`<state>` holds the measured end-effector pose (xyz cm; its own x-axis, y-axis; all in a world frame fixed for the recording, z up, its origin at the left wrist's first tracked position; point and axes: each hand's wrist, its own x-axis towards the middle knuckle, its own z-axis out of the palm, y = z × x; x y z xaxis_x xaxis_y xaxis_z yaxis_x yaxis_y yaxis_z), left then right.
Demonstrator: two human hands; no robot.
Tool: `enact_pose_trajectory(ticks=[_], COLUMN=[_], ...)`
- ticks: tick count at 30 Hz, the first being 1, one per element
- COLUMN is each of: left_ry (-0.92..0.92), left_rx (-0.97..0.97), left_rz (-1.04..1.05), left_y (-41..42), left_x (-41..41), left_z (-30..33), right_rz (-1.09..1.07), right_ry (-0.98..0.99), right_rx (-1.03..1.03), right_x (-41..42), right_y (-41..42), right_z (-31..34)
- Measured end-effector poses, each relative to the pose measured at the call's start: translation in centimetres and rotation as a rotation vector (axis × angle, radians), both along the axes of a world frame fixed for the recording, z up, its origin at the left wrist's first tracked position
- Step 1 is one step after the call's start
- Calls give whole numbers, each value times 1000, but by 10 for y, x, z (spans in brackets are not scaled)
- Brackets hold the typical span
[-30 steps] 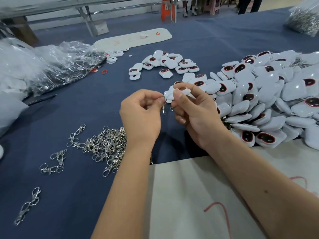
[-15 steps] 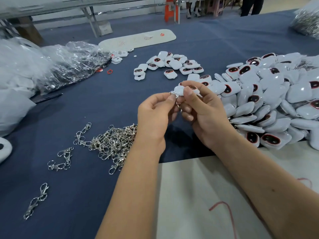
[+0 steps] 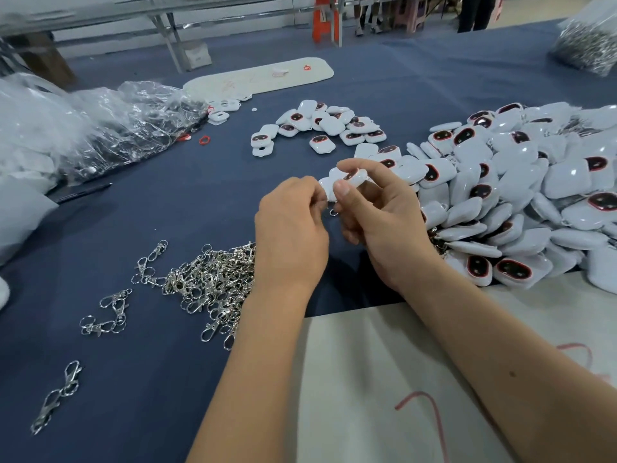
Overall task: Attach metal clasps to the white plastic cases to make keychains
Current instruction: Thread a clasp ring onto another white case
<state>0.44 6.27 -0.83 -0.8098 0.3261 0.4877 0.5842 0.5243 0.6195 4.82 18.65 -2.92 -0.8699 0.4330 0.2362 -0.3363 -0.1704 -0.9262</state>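
White case [image 3: 347, 182] sat pinched in the right hand [image 3: 384, 222], raised above the blue surface [image 3: 150, 212]. The left hand [image 3: 290, 232] pinched a clasp [image 3: 333, 212] at its lower edge. Holding the case steady would probably help the ring thread through cleanly.

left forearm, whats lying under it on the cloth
The heap of metal clasps runs under the left forearm; its right edge is covered. Blue cloth shows around it.
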Motion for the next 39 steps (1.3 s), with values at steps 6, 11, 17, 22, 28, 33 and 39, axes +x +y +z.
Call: enact_pose_trajectory(ticks=[6, 11, 17, 22, 28, 33, 39], left_ry=[-63, -203, -267, -337, -461, -629, -614], left_rx=[70, 19, -99, -155, -174, -409, -593], left_rz=[1, -25, 98, 107, -51, -312, -270], left_y=[5, -10, -51, -64, -78, -90, -79], left_x=[4, -6, -26, -30, -32, -28, -20], left_z=[1, 1, 4, 5, 10, 22, 27], right_rz=[-186, -625, -850, -435, -245, -56, 88], right_ry=[4, -27, -82, -368, -717, -750, -417], right_rx=[120, 162, 545, 1330, 1746, 1833, 1764], right_x=[1, -2, -15, -81, -141, -153, -138], right_y=[0, 15, 17, 7, 13, 11, -13], right_z=[-2, 11, 23, 43, 37, 35, 41])
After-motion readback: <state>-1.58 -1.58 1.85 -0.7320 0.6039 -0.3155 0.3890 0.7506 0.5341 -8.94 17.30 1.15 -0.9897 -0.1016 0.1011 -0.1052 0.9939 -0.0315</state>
